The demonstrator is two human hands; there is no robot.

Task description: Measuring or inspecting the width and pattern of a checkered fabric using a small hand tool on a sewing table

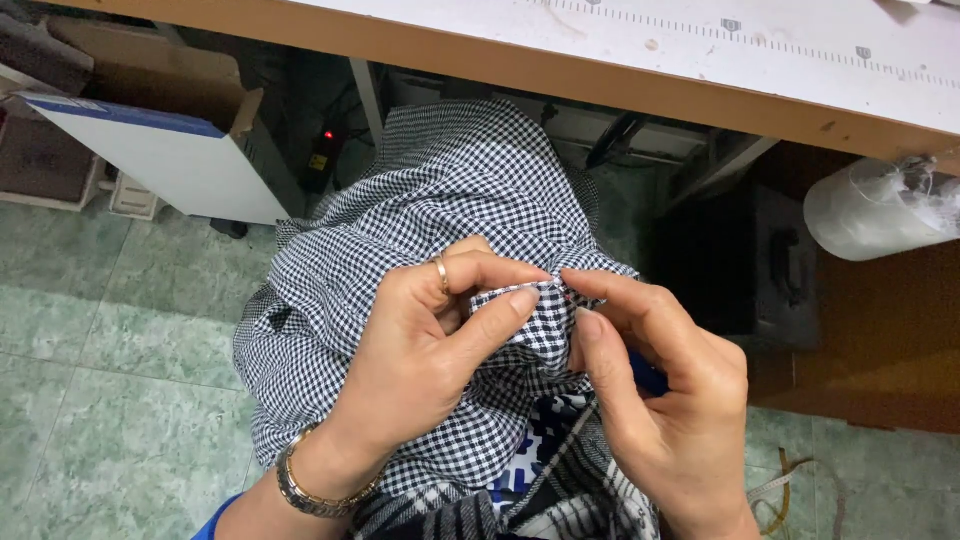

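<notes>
Near the bottom centre of the frame both hands are working a small fold of black-and-white checked cloth [430, 200], which is bunched over the lap and filling the middle of the frame. Left hand [420, 370], w/ a ring [441, 274] and a metal bracelet [315, 490], is closing thumb and forefinger on the folded edge, other fingers curled under it. Right hand [670, 400] is pinching the same edge from the right side, fingertips nearly touching the left's; something small and reddish is showing at the pinch, too small to tell what. Looks like the step in hand is fine work on that edge, prob. picking at or lining up a seam. Next move seems to need a steady, tight pinch and keeping the fold taut btwn both hands. Lower right, a measuring tape [785, 490] is lying on the green tiled floor [120, 330]. Further up, a wooden table [560, 70] w/ a printed ruler strip is running across the top, a white board [170, 160] leaning at upper left, a clear plastic roll [880, 205] at right.
</notes>
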